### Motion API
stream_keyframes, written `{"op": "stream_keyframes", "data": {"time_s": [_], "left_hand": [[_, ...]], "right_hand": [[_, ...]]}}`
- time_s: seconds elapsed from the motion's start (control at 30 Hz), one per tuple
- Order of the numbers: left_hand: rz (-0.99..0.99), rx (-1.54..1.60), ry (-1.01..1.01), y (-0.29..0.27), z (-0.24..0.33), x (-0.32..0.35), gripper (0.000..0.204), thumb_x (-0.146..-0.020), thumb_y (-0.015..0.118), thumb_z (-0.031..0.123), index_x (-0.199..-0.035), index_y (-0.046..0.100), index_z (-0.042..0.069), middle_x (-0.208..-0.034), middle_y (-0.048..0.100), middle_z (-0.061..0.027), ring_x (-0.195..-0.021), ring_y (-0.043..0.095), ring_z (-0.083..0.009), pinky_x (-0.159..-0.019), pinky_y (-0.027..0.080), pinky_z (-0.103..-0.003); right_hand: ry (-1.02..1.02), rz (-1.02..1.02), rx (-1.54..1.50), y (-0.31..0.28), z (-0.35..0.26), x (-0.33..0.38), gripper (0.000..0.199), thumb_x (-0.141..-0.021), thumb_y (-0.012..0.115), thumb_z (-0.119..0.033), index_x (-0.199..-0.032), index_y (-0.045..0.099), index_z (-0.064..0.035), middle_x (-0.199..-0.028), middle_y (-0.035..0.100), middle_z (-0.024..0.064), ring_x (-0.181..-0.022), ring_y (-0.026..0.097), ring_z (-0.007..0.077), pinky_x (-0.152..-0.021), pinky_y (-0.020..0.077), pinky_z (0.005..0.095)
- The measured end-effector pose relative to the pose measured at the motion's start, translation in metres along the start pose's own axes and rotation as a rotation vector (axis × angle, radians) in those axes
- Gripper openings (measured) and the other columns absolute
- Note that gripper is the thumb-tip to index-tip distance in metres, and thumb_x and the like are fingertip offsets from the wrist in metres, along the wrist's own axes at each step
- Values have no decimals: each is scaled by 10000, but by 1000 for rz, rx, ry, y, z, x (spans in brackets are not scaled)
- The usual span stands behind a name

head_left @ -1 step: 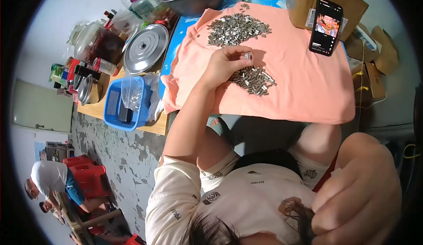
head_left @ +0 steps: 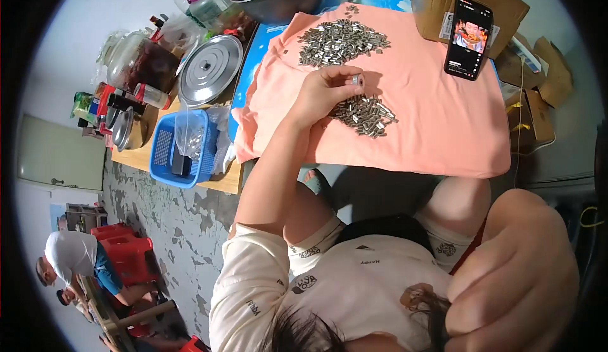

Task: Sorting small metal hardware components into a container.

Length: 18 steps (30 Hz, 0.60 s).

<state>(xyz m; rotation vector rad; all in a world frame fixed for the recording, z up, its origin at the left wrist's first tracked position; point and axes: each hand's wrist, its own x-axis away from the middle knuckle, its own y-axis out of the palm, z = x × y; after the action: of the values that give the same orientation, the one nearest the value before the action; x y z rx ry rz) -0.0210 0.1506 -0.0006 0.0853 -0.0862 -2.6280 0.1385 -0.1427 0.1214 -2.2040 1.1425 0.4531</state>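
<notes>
My left hand (head_left: 324, 93) is closed over the table, its thumb and fingers pinching a small metal cylinder (head_left: 358, 81) with a dark hole in its end. Just below these fingers lies a smaller pile of short metal pins (head_left: 367, 119). Beyond the hand spreads a larger pile of similar metal pins (head_left: 339, 43). Both piles rest on a peach-coloured cloth (head_left: 437, 117). Large and close at the lower right, my right hand (head_left: 513, 282) is raised off the table with its fingers curled in. Whatever those fingers may hold is hidden.
A phone (head_left: 468, 38) leans against a cardboard box (head_left: 437, 3) at the back right. To the left are a blue basket (head_left: 163, 152), a round metal lid (head_left: 209, 70), jars and a large pot (head_left: 278, 0). Far left, people sit near red stools (head_left: 126, 250).
My right hand has shifted very slightly. My left hand and the metal pieces stay where they were.
</notes>
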Motion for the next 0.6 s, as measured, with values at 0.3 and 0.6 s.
{"op": "stream_keyframes", "data": {"time_s": [0.3,0.6], "left_hand": [[-67,10,38,12,-1,-10,273,-758,613,9,-1011,536,-58,-870,590,-52,-799,587,-122,-717,479,-218],[-75,-17,48,20,-2,-24,275,-754,616,9,-1014,543,-44,-887,600,-61,-796,583,-123,-726,477,-224]], "right_hand": [[43,-4,102,-4,-14,-22,157,-761,574,-140,-896,607,-68,-752,555,36,-551,503,162,-497,423,267],[101,40,105,20,-62,84,172,-767,582,-123,-927,605,-63,-780,562,35,-545,496,149,-489,417,263]]}}
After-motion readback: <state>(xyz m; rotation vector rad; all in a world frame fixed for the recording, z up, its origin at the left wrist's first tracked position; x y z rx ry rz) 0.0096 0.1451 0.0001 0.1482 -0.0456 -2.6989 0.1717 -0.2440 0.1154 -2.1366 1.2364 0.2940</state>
